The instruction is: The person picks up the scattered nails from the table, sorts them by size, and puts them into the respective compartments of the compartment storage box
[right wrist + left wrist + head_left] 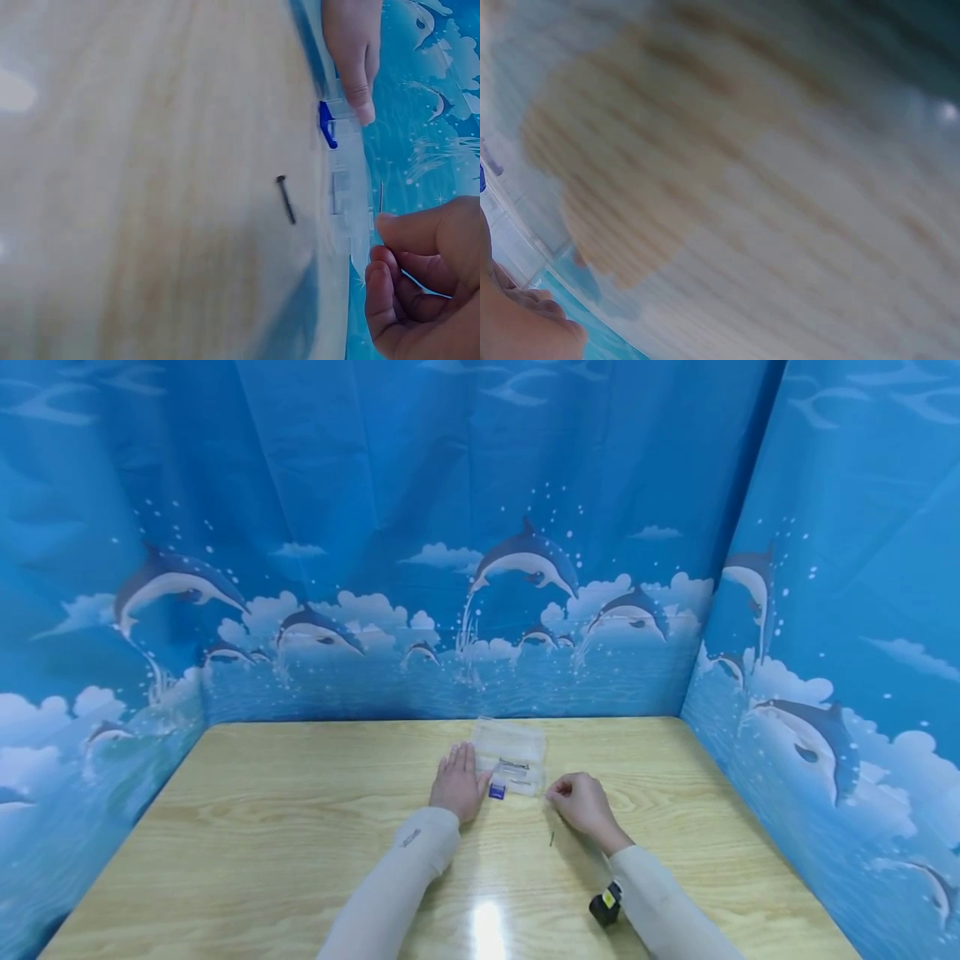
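A clear plastic box [507, 743] with compartments lies with its lid raised toward the back; small metal pieces [514, 765] sit in it. At its front left corner is a blue latch [497, 791]. My left hand [459, 783] rests flat beside the box's left side, fingers straight, thumb reaching the box near the latch. Between thumb and fingertips my right hand [583, 803] pinches a thin metal pin [381, 196], just right of the box. The pin's lower end is hidden by the fingers. A dark screw [286, 200] lies on the table nearer me.
The wood-grain table [300, 827] ends at a blue dolphin-print curtain [375, 568] behind the box and on the right. A black camera [606, 904] is at the right sleeve. Light glares off the table's front middle.
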A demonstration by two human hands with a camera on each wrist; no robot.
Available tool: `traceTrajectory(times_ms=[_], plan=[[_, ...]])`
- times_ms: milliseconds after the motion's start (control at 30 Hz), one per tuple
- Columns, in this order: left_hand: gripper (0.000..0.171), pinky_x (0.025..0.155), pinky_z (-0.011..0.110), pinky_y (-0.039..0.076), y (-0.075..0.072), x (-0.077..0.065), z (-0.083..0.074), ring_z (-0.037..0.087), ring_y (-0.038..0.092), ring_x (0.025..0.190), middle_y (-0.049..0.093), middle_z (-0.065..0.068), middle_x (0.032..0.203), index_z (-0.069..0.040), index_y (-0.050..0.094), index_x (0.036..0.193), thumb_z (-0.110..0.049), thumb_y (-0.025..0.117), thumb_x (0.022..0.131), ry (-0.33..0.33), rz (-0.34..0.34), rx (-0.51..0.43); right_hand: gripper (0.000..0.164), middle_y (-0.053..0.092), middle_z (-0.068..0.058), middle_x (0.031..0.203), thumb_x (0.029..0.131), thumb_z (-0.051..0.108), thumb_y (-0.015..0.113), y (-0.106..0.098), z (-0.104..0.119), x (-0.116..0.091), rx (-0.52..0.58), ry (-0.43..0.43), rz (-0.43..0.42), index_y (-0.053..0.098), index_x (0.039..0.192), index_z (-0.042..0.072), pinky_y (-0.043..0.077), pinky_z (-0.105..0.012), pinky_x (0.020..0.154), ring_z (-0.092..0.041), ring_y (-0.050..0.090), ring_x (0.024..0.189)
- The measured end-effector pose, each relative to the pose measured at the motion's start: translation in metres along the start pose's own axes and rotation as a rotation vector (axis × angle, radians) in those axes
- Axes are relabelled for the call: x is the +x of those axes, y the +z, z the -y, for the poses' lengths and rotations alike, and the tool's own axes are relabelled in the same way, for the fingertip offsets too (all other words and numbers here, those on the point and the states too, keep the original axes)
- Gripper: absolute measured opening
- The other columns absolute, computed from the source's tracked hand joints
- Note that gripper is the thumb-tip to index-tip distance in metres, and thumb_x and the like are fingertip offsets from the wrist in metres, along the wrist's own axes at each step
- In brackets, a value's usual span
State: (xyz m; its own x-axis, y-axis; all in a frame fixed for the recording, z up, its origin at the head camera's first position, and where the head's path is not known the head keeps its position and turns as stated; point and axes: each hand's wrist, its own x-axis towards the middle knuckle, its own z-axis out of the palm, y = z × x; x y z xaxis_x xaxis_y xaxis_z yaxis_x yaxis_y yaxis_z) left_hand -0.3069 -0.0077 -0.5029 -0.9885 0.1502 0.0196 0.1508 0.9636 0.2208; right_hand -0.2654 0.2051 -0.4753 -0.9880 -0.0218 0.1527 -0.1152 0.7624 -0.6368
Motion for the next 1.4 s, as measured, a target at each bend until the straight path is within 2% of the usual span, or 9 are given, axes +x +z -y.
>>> traceTrajectory(times_ms=[300,533,867,1100,1400], plan=[[0.067,0.120,0.043,0.013,0.000,0.000,0.000,0.027,0.014,0.147,0.018,0.011,0.159,-0.004,0.017,0.153,-0.048,0.027,0.103,0.008,-0.011,-0.011,0.008,0.067,-0.001,0.070,0.084,0.007,0.071,0.006,0.014,0.019,0.027,0.002,-0.015,0.071,0.076,0.005,0.049,-0.027,0.060,-0.011,0.055,0.062],[0.066,0.120,0.043,0.014,0.002,-0.001,0.001,0.026,0.014,0.147,0.019,0.011,0.159,-0.004,0.018,0.153,-0.048,0.027,0.103,0.016,-0.021,-0.011,0.011,0.068,-0.001,0.071,0.086,0.008,0.069,0.013,0.016,0.028,0.031,0.029,-0.021,0.072,0.075,0.007,0.048,-0.027,0.059,-0.011,0.055,0.061],[0.067,0.120,0.043,0.014,0.003,-0.001,0.002,0.027,0.014,0.147,0.018,0.012,0.159,-0.004,0.018,0.153,-0.048,0.027,0.103,0.019,-0.031,-0.012,0.010,0.067,0.000,0.069,0.084,0.008,0.071,0.019,0.013,0.034,0.017,0.028,-0.046,0.072,0.073,0.007,0.048,-0.028,0.061,-0.012,0.055,0.062],[0.067,0.120,0.043,0.014,0.004,0.000,0.002,0.026,0.014,0.147,0.017,0.011,0.159,-0.005,0.017,0.153,-0.048,0.026,0.103,0.015,-0.030,-0.005,0.010,0.066,0.000,0.066,0.082,0.007,0.071,0.023,0.010,0.034,0.022,-0.023,-0.068,0.071,0.072,0.006,0.046,-0.027,0.056,-0.011,0.053,0.059],[0.067,0.120,0.043,0.014,0.004,0.000,0.002,0.026,0.013,0.147,0.017,0.011,0.160,-0.004,0.016,0.153,-0.048,0.026,0.103,0.021,-0.013,-0.011,0.011,0.066,0.001,0.066,0.082,0.007,0.071,0.026,0.009,0.033,0.013,-0.005,-0.066,0.072,0.072,0.007,0.046,-0.026,0.056,-0.010,0.053,0.058]])
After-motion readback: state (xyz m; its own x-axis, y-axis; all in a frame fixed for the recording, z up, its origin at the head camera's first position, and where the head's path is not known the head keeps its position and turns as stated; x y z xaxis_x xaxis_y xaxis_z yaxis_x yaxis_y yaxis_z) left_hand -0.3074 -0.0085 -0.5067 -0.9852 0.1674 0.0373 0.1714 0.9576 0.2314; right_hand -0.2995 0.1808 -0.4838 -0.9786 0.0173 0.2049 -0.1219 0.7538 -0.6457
